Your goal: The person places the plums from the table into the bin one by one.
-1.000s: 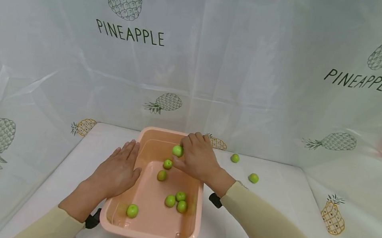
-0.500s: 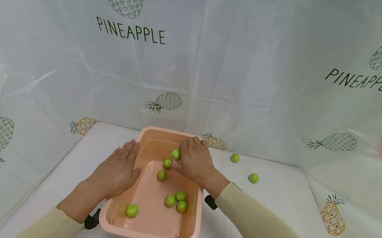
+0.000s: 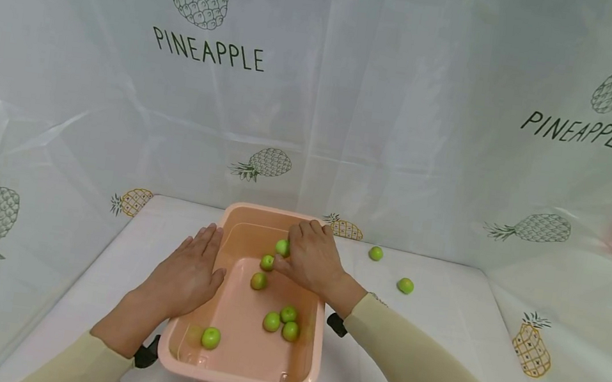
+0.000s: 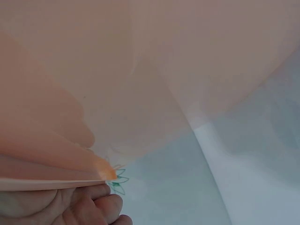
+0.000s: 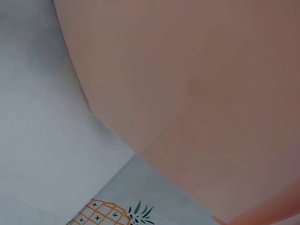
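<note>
A pink plastic tub (image 3: pixel 237 379) stands on the white table with several small round green fruits in it. My left hand (image 3: pixel 187 275) lies along its left rim, fingers straight; in the left wrist view the fingers (image 4: pixel 89 206) show just under the rim. My right hand (image 3: pixel 311 256) is over the tub's right side near the far corner. Between its thumb and fingers it holds a green fruit (image 3: pixel 282 248), partly hidden by the hand. Another fruit (image 3: pixel 267 263) lies right by the thumb. The right wrist view shows the tub's outer wall (image 5: pixel 187 93) and no hand.
Two more green fruits, one far (image 3: pixel 376 253) and one nearer (image 3: pixel 405 286), lie on the table right of the tub. A pale sheet (image 3: pixel 406 133) with printed pineapples hangs behind and at both sides.
My right hand has lowered slightly into the tub with the fruit and come a little left, then stayed there. The left hand has kept its place on the rim.
</note>
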A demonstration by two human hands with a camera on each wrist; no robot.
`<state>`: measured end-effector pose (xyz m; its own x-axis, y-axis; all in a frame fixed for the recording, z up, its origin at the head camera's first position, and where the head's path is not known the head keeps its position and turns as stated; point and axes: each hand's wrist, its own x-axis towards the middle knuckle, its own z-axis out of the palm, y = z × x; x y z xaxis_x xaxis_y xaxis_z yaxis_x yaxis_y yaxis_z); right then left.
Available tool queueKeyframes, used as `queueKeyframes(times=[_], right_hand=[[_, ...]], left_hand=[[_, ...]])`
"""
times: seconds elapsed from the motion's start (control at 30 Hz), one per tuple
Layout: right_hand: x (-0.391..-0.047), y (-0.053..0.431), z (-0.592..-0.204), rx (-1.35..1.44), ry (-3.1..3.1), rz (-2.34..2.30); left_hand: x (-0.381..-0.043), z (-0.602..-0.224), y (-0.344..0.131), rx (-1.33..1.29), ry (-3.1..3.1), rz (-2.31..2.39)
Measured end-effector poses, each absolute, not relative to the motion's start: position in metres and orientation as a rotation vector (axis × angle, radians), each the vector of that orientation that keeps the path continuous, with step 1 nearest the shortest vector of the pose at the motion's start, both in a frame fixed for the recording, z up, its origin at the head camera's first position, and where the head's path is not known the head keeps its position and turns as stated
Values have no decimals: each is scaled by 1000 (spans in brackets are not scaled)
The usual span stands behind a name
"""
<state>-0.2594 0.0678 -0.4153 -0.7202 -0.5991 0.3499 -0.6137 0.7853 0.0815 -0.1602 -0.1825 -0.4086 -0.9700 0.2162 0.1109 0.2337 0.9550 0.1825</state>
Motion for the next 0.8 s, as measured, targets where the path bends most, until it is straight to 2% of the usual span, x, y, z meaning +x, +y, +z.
queueKeyframes(times=[0.8], right_hand=[[-260,69,-417,902,-2606,100]], left_hand=[[-160,-409,-183,-367,-3003,-297]])
